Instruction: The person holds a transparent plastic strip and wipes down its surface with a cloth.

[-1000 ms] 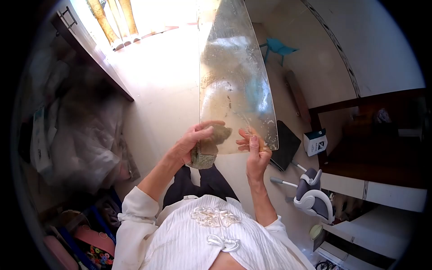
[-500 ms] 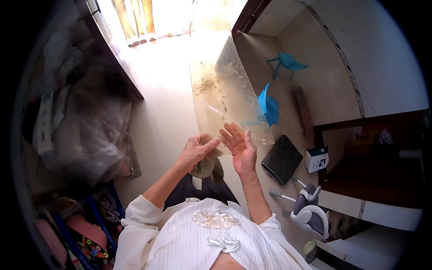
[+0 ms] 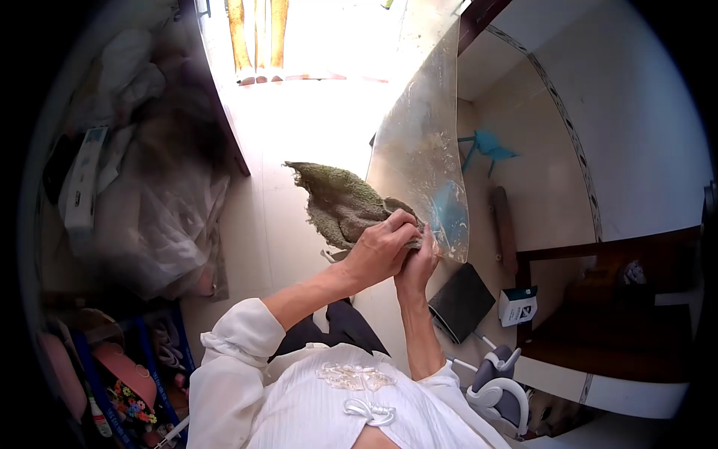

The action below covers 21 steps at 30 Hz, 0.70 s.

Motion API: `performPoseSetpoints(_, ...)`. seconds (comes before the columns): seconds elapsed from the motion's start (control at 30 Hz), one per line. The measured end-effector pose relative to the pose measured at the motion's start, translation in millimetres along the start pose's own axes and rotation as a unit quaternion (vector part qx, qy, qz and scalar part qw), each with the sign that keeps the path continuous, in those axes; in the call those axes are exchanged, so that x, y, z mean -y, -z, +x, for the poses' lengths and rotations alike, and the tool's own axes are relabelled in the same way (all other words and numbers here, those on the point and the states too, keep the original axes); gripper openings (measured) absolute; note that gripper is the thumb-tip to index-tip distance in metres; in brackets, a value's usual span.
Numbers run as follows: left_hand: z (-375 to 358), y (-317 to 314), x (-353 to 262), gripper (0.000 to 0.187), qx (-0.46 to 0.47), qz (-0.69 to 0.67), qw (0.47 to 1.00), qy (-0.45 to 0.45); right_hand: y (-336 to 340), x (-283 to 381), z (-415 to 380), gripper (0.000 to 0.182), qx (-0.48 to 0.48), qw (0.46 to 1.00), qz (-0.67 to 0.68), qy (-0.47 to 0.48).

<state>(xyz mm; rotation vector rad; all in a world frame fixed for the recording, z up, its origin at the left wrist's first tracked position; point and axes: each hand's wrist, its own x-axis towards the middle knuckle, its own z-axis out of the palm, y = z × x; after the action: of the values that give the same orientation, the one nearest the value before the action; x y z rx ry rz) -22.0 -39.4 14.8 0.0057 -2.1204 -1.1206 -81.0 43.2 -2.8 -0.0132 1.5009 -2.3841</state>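
A rough grey-green cloth [image 3: 340, 202] spreads out to the upper left from my hands, its ragged corner in the air. My left hand [image 3: 385, 243] is closed on the gathered end of the cloth. Right beside it, my right hand [image 3: 419, 262] is closed too, its thumb up, at the edge of a clear, dirt-marked plastic sheet [image 3: 419, 142]. The sheet hangs from the doorway side down to my right hand. The fingers of my right hand are partly hidden behind my left.
Blue chairs [image 3: 490, 146] stand at the right, one seen through the sheet. Nearer are a black folded item [image 3: 462, 303], a white box [image 3: 517, 307] and a grey-white wheeled item [image 3: 497, 393]. Plastic-wrapped things [image 3: 161, 232] are piled at the left.
The cloth, bunched low in my left hand before, has swung up and spread out. My right hand, open before, has closed beside my left. The sheet has shifted right and bent.
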Motion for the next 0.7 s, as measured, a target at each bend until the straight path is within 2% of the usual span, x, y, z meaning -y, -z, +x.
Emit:
performPoseSetpoints(0.07, 16, -9, 10, 0.018, 0.007, -0.011, 1.000, 0.019, -6, 7, 13, 0.024, 0.003, 1.000, 0.003, 0.006)
performPoseSetpoints(0.17, 44, -12, 17, 0.012, -0.093, 0.048, 0.985, 0.135, -20, 12, 9, 0.027, 0.002, 0.998, -0.040, 0.052)
performPoseSetpoints(0.23, 39, -21, 24, 0.011, -0.121, 0.043, 0.982, 0.137, -12, -1, 13, 0.029, -0.002, 0.994, -0.072, 0.079)
performPoseSetpoints(0.27, 30, -26, 16, 0.011, -0.090, 0.037, 0.985, 0.140, 2, -5, 18, 0.029, 0.000, 0.994, -0.072, 0.077)
performPoseSetpoints(0.33, 8, -37, 3, 0.016, -0.042, -0.010, 0.991, 0.126, 16, -1, 24, 0.031, -0.026, 0.995, -0.095, -0.033)
performPoseSetpoints(0.37, 0, -38, 6, 0.016, -0.025, -0.011, 0.995, 0.100, 14, 7, 22, 0.031, -0.005, 0.996, -0.086, -0.030)
performPoseSetpoints(0.43, 2, -31, 12, 0.018, -0.021, 0.019, 0.995, 0.093, 15, -4, 20, 0.032, -0.039, 0.994, -0.099, 0.005)
performPoseSetpoints(0.47, 6, -25, 17, 0.012, -0.061, 0.063, 0.994, 0.069, 10, -5, 19, 0.030, -0.043, 0.997, -0.067, 0.011)
performPoseSetpoints(0.5, 7, -23, 29, 0.016, -0.102, 0.072, 0.987, 0.103, 7, -6, 18, 0.030, -0.041, 0.999, 0.006, 0.020)
performPoseSetpoints(0.57, -2, -21, 68, 0.015, -0.118, 0.052, 0.974, 0.187, 6, -4, 14, 0.032, -0.032, 0.999, -0.007, -0.013)
performPoseSetpoints(0.63, -9, -12, 86, 0.012, -0.086, 0.052, 0.953, 0.285, 9, -1, 18, 0.034, -0.013, 1.000, -0.019, -0.021)
performPoseSetpoints(0.7, -17, -3, 110, 0.014, -0.099, 0.017, 0.909, 0.404, 6, 13, 18, 0.033, -0.008, 0.999, -0.033, -0.004)
